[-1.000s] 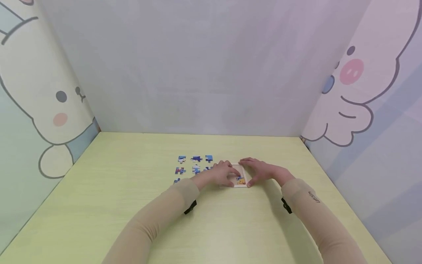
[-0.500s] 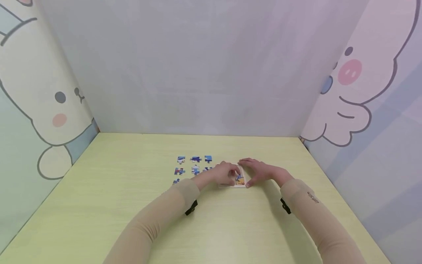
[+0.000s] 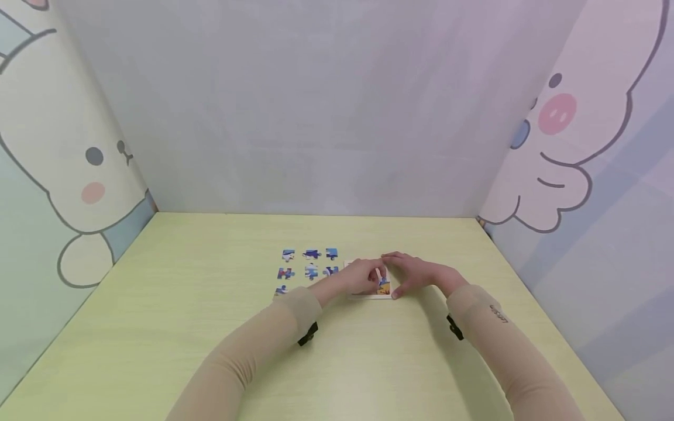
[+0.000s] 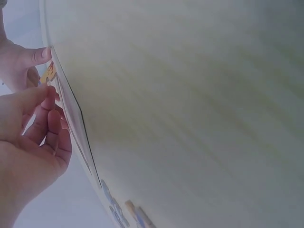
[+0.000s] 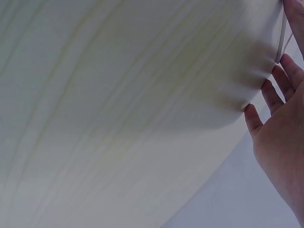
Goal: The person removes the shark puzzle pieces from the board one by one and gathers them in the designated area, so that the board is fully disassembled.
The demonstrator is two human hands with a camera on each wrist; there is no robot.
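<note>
the left hand (image 3: pixel 358 277) pinched a puzzle piece (image 3: pixel 380 281) over the puzzle tray (image 3: pixel 368 294) while the right hand (image 3: pixel 416 273) braced the tray's edge with straight fingers, loose pieces (image 3: pixel 310 263) lying nearby.

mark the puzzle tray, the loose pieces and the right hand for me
puzzle tray (image 3: pixel 368 295): head view, on its near edge, bare between the hands.
loose pieces (image 3: pixel 312 254): head view, on the middle piece of the far row.
right hand (image 3: pixel 418 273): head view, on the back of the hand.
</note>
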